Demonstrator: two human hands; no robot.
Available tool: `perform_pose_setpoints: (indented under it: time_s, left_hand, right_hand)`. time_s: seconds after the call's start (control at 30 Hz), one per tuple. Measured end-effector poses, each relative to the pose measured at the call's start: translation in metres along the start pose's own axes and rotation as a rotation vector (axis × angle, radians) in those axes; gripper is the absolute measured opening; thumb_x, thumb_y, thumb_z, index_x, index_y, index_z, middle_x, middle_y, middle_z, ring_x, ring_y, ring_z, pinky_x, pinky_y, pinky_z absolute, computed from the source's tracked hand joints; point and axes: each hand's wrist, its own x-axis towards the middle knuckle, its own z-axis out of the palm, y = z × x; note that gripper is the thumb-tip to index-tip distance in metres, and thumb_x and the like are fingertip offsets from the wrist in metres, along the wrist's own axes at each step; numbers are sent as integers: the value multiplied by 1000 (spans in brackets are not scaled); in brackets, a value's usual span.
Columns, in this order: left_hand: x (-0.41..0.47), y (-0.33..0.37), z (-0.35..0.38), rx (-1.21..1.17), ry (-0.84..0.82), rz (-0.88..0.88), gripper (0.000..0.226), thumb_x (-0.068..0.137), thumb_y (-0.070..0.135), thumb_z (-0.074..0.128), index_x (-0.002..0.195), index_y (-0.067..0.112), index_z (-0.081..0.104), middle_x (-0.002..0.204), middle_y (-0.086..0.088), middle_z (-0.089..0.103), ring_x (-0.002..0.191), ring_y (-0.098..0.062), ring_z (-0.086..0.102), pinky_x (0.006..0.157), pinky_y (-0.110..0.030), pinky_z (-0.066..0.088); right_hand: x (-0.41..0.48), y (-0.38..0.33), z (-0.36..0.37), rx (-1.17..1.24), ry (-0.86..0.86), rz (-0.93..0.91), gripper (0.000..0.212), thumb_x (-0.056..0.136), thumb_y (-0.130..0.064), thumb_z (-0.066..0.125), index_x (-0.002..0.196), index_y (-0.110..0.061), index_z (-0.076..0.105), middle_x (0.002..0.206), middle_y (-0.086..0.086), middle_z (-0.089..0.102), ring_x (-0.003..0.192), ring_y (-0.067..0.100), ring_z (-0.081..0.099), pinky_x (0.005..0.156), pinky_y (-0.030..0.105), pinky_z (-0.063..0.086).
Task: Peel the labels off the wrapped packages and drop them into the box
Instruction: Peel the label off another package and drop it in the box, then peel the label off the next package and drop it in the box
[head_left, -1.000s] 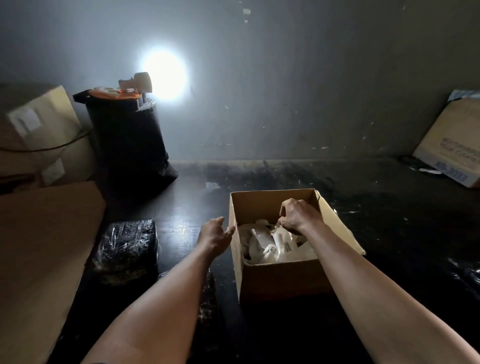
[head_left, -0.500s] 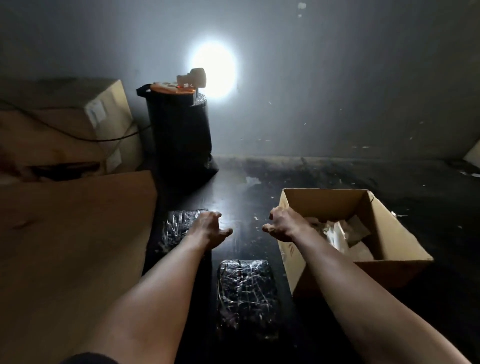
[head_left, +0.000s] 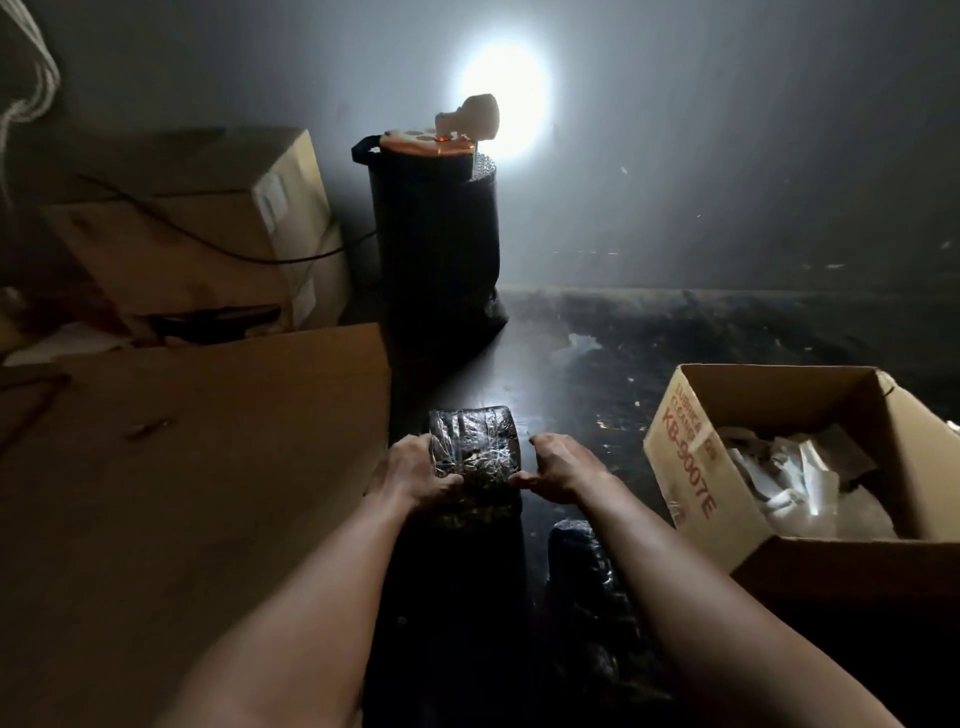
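Observation:
A black package wrapped in shiny film (head_left: 475, 441) lies on the dark floor at centre. My left hand (head_left: 415, 467) grips its left side, thumb on top. My right hand (head_left: 558, 465) grips its right side, fingers curled at the near corner. No label shows on it in this dim light. A second wrapped package (head_left: 582, 566) lies nearer me, partly hidden under my right forearm. The open cardboard box (head_left: 691, 478) stands at the right with crumpled white labels (head_left: 800, 483) inside.
A flat cardboard sheet (head_left: 197, 467) covers the floor on the left. Stacked cardboard boxes (head_left: 208, 228) with a black cable stand behind it. A tall black-wrapped cylinder (head_left: 434, 249) with a small lamp (head_left: 475, 117) on top stands against the grey wall.
My right hand left the box and both hands moved left onto the far wrapped package. My view has swung left, so the box now sits at the right edge.

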Motion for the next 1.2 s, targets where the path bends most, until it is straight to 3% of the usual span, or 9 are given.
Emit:
perform_pose_setpoints:
  time_s: [0.1, 0.17, 0.27, 0.37, 0.43, 0.73, 0.9, 1.07, 1.2]
  left_hand:
    - [8, -13, 5, -38, -42, -2, 73, 72, 50, 82, 127, 8, 58, 118, -11, 64, 113, -26, 59, 93, -30, 43]
    - [16, -22, 12, -84, -75, -29, 87, 69, 56, 82, 134, 7, 52, 126, -12, 61, 121, -27, 56, 98, -30, 42]
    - [26, -31, 21, -131, -157, -91, 118, 64, 62, 81, 152, 5, 28, 147, -14, 46, 137, -28, 42, 111, -33, 35]
    - [34, -37, 34, -205, -207, -103, 132, 60, 60, 85, 157, 8, 13, 153, -12, 40, 142, -26, 37, 113, -30, 31]
    - [40, -39, 42, -265, -230, -116, 134, 59, 56, 87, 157, 10, 9, 155, -12, 38, 143, -26, 35, 114, -29, 29]
    - [34, -46, 41, -447, -222, -128, 138, 52, 44, 95, 156, 6, 12, 157, -14, 33, 145, -25, 32, 119, -32, 28]
    - [-1, -53, 35, -499, -202, -106, 139, 48, 46, 96, 156, 9, 16, 156, -10, 35, 143, -23, 34, 118, -31, 28]
    - [-43, -68, 32, -528, -190, -96, 152, 34, 63, 91, 155, 9, 17, 154, -9, 39, 139, -18, 40, 117, -34, 34]
    - [-79, -76, 32, -539, -175, -108, 142, 41, 46, 97, 154, 6, 20, 155, -12, 36, 140, -19, 39, 118, -34, 32]
  right_hand:
    - [17, -5, 15, 50, -52, -13, 62, 78, -57, 73, 118, -11, 59, 118, 12, 65, 108, 32, 61, 92, 45, 53]
    - [32, -2, 26, 68, -66, -8, 67, 69, -64, 76, 115, -18, 59, 113, 8, 67, 102, 29, 64, 87, 44, 55]
    - [55, 8, 45, 160, -105, 37, 86, 57, -65, 82, 124, -21, 49, 120, 7, 64, 107, 28, 63, 92, 43, 53]
    - [53, 1, 42, 270, -129, 73, 127, 57, -57, 88, 155, -17, 18, 149, 11, 48, 132, 28, 51, 108, 39, 43]
    - [56, 1, 44, 335, -172, 106, 137, 60, -51, 90, 158, -18, 1, 157, 11, 37, 141, 27, 41, 114, 36, 36]
    - [52, 2, 55, 476, -166, 153, 138, 53, -50, 92, 158, -19, 8, 157, 6, 37, 142, 20, 40, 115, 30, 34]
    - [18, -9, 60, 510, -137, 144, 137, 53, -47, 94, 158, -16, 10, 157, 5, 37, 139, 19, 43, 112, 30, 39]
    - [-23, -23, 71, 542, -116, 128, 133, 58, -42, 94, 158, -15, 10, 159, 6, 33, 141, 22, 40, 115, 30, 35]
    - [-56, -34, 84, 550, -106, 124, 130, 61, -39, 93, 158, -15, 10, 160, 7, 32, 142, 23, 39, 115, 31, 35]
